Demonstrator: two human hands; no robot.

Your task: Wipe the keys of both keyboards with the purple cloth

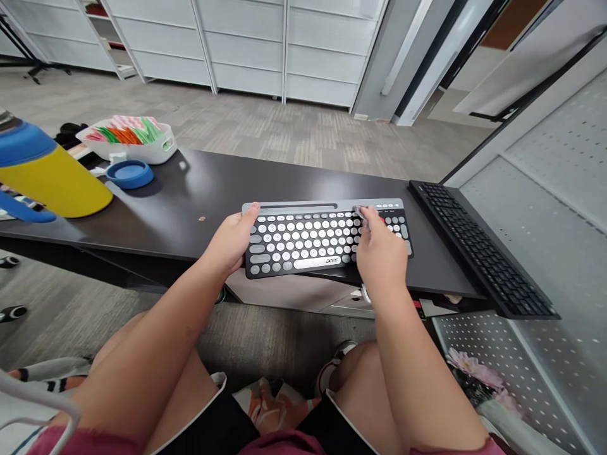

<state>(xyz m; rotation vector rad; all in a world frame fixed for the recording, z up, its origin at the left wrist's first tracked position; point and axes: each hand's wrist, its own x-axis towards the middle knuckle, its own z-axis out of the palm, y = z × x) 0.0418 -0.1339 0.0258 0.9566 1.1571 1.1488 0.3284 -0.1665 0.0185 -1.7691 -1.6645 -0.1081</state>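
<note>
A grey and black Acer keyboard (pixel 310 240) with round white and grey keys lies at the front edge of the dark table, tilted a little towards me. My left hand (pixel 233 239) grips its left end, thumb on top and fingers underneath. Over the keyboard's right part is my right hand (pixel 379 243), its fingers pinched together near the top row of keys. A small greyish thing (pixel 359 211) shows at those fingertips, too small to name. The right hand hides some of the keys below it.
A black keyboard (pixel 484 246) lies at the table's right end beside a perforated panel (pixel 559 164). To the left are a yellow and blue tumbler (pixel 52 170), a blue lid (pixel 129 174) and a white basket (pixel 137 151) of colourful sticks. The dark tabletop (pixel 227 180) extends behind the keyboard.
</note>
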